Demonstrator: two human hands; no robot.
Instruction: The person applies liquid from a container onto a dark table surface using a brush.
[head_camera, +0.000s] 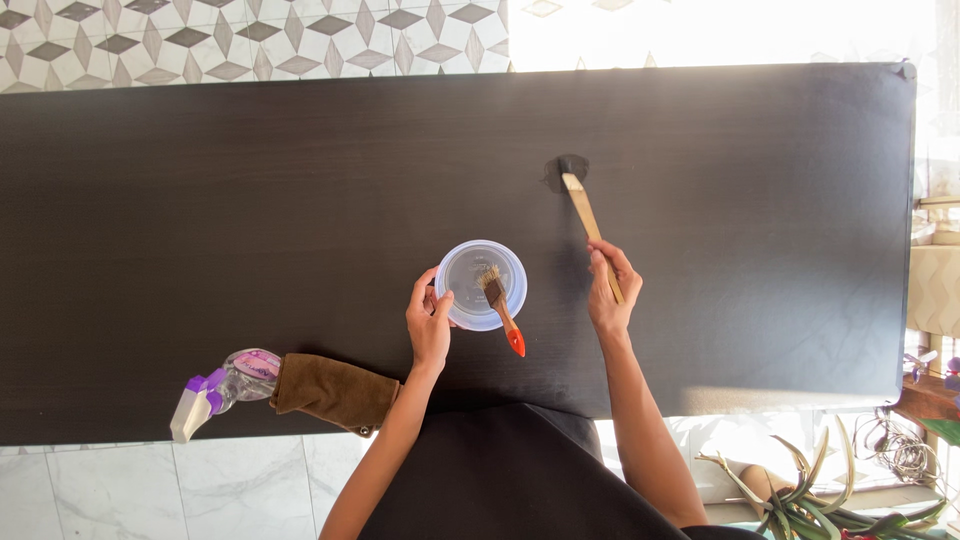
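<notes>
Wooden-handled tool (590, 225) angled on dark table, head down, clear round container (481, 284) just beside it

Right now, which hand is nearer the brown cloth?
Left. The left hand grips the clear tub, nearer the brown cloth; the right hand, holding the long wooden-handled brush, is farther.

A clear spray bottle (222, 388) with a purple-and-white nozzle lies beside a crumpled brown cloth (333, 391) at the dark table's (200, 220) near edge, while spiky green plants (820, 500) sit on the floor.
</notes>
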